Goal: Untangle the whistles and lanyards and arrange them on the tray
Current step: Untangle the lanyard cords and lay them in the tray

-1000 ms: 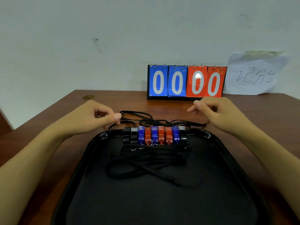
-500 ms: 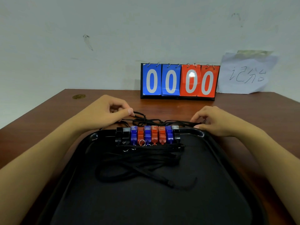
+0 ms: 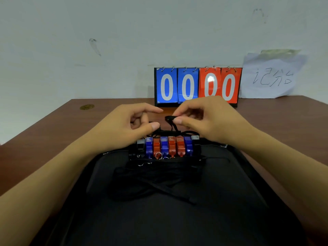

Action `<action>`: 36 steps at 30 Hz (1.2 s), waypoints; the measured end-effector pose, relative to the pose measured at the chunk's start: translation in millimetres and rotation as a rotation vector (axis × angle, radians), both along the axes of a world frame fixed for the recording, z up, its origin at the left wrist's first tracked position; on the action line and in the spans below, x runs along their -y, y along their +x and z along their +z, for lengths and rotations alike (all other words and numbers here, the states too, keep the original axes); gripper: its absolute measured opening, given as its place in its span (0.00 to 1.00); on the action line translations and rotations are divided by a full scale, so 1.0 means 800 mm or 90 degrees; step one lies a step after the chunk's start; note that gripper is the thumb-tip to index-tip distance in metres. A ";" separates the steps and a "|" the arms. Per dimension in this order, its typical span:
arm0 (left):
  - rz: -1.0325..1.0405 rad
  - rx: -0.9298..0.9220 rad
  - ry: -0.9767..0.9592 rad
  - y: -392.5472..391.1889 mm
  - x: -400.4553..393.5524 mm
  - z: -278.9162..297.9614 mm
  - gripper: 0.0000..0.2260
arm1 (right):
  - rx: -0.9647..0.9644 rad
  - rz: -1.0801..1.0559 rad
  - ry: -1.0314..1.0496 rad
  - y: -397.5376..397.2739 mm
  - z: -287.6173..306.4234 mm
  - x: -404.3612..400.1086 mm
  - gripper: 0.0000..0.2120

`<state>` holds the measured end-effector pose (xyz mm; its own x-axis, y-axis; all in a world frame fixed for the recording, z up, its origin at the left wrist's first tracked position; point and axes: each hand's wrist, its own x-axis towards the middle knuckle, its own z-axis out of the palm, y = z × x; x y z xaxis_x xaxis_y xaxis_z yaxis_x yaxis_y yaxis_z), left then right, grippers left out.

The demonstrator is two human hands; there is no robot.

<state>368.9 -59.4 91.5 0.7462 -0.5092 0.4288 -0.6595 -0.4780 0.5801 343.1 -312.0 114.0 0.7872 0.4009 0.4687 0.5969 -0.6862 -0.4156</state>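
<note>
Several whistles (image 3: 167, 147), black, blue and red, stand side by side in a row at the far edge of the black tray (image 3: 221, 210). Their black lanyards (image 3: 152, 180) lie bunched on the tray just in front of the row. More black cord (image 3: 174, 133) lies tangled on the table behind the whistles. My right hand (image 3: 211, 119) pinches a loop of that cord between thumb and forefinger and holds it lifted. My left hand (image 3: 127, 126) hovers beside it, thumb and fingers curled close to the tangle; whether it grips cord is hidden.
A flip scoreboard (image 3: 197, 86) reading 0000 stands at the back of the brown table (image 3: 53, 132), against the wall. A paper sheet with handwriting (image 3: 271, 77) leans to its right. A small gold disc (image 3: 87, 107) lies far left.
Both hands moved inward from the tray's far corners to the middle behind the whistles. My right hand picked up a loop of cord and raised it.
</note>
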 end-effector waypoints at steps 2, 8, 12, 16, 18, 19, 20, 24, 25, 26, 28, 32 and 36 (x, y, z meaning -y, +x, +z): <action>-0.014 0.005 0.015 -0.001 0.004 -0.003 0.12 | -0.003 0.032 0.018 -0.001 0.002 -0.016 0.05; -0.029 0.000 0.017 0.004 0.003 -0.010 0.05 | -0.037 0.073 0.039 -0.009 0.002 -0.020 0.05; 0.033 0.035 0.058 0.014 -0.008 -0.010 0.04 | -0.059 0.002 -0.036 -0.002 -0.002 0.001 0.06; 0.110 0.075 0.109 0.023 -0.023 -0.009 0.03 | -0.106 -0.036 -0.037 0.004 -0.008 0.020 0.06; 0.155 0.093 0.109 0.026 -0.029 -0.009 0.04 | -0.112 -0.056 -0.060 0.006 -0.012 0.028 0.04; 0.172 0.098 0.109 0.028 -0.032 -0.009 0.05 | -0.098 -0.073 -0.093 0.008 -0.014 0.033 0.04; 0.186 0.097 0.107 0.029 -0.033 -0.008 0.06 | -0.082 -0.091 -0.129 0.010 -0.016 0.037 0.04; 0.202 0.068 0.053 0.024 -0.033 -0.004 0.06 | -0.040 -0.114 -0.155 0.012 -0.022 0.050 0.05; 0.186 0.048 0.008 0.021 -0.030 -0.002 0.04 | -0.027 -0.103 -0.129 0.011 -0.022 0.051 0.05; 0.162 0.025 -0.046 0.018 -0.028 0.000 0.03 | -0.017 -0.084 -0.095 0.008 -0.023 0.050 0.04; 0.106 0.011 -0.138 0.010 -0.021 0.007 0.04 | -0.015 -0.022 -0.020 0.004 -0.022 0.045 0.06; 0.000 -0.010 -0.248 -0.007 -0.004 0.019 0.05 | -0.070 0.103 0.036 -0.004 -0.013 0.024 0.06; -0.009 -0.015 -0.252 -0.014 0.002 0.018 0.05 | -0.147 0.192 0.028 -0.003 -0.004 0.005 0.07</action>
<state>357.7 -61.2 105.9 0.7520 -0.3183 0.5772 -0.6490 -0.2046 0.7328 340.5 -315.9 110.7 0.7237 0.6143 0.3144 0.6567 -0.4730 -0.5874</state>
